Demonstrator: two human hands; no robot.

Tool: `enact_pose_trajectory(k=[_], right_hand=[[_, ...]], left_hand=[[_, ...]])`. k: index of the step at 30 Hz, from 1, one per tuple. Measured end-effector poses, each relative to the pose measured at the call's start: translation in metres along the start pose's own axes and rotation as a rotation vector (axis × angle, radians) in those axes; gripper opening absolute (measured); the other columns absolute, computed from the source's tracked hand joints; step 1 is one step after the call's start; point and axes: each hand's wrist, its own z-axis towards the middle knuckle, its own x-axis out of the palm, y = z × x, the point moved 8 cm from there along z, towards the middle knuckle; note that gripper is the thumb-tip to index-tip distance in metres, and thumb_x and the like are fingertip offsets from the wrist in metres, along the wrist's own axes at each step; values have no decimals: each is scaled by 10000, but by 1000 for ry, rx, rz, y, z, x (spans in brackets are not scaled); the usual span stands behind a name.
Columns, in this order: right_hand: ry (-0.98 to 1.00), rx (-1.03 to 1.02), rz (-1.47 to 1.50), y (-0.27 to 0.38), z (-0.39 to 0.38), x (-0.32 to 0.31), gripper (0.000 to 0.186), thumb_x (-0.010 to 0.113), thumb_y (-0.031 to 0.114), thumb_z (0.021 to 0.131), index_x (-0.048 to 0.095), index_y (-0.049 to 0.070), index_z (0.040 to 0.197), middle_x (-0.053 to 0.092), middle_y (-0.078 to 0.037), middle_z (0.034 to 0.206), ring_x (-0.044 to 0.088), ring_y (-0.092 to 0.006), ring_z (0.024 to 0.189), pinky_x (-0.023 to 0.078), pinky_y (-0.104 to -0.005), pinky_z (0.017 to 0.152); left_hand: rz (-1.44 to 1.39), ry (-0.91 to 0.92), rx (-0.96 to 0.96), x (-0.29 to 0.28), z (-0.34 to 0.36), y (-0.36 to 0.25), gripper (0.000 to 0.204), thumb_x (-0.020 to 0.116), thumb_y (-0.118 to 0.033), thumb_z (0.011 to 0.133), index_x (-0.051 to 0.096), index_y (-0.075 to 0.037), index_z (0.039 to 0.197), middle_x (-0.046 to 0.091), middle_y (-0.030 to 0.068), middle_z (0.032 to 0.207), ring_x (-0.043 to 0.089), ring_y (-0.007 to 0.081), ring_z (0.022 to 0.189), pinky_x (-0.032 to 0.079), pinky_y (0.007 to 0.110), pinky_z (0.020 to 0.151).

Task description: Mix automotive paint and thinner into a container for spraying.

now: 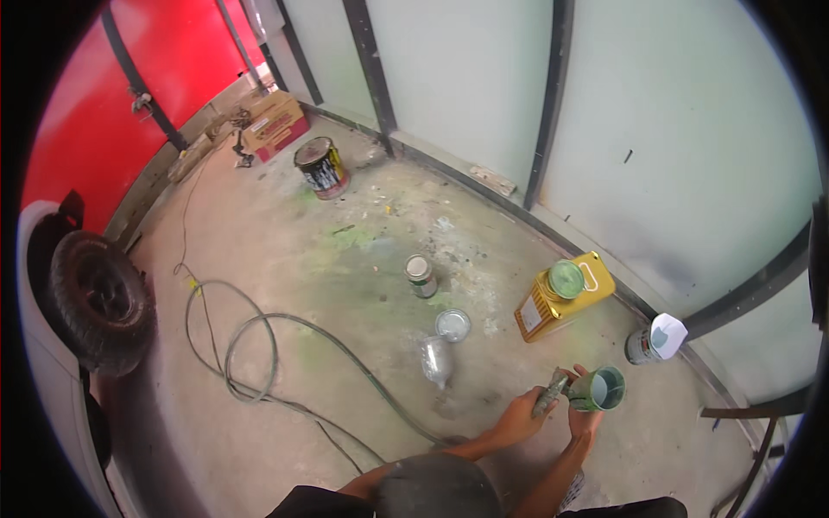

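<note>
My right hand point(585, 420) is under and behind an open can point(596, 390), its fingers round the side. The can is green-smeared and tilted, with its mouth facing right and a pale bluish-grey inside. Beside it, my left hand point(520, 420) is closed round a short, rough grey-green piece point(551, 395), whose kind I cannot make out; its upper end lies against or close to the can's left side. Beyond both hands stands a yellow rectangular tin point(553, 321) with a green-stained round tub point(566, 280) on top.
Left of my hands are a clear plastic cup point(436, 361), a round lid point(452, 325) and a small can point(420, 276). A paint can point(662, 339) stands by the wall. Farther off are a large bucket point(322, 168) and a cardboard box point(276, 125). A hose point(337, 332) loops near a wheel point(102, 298).
</note>
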Motion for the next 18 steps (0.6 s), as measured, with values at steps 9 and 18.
enact_pose_trajectory(k=[9,18], right_hand=[[-53,12,-190,-1,-2,-4,599,502,465,1047,590,-26,1379,662,-180,1337,648,-401,1200,522,-462,895],[-12,68,-8,-19,9,-8,704,406,538,1072,570,-63,1400,652,-277,1346,636,-369,1232,503,-425,1044]], left_hand=[[14,-44,27,-3,1,1,369,696,-335,1016,640,9,1134,697,283,901,714,447,865,535,484,739],[93,-61,-30,-13,7,-3,272,677,-246,1004,647,8,1097,678,282,852,679,487,818,520,503,707]])
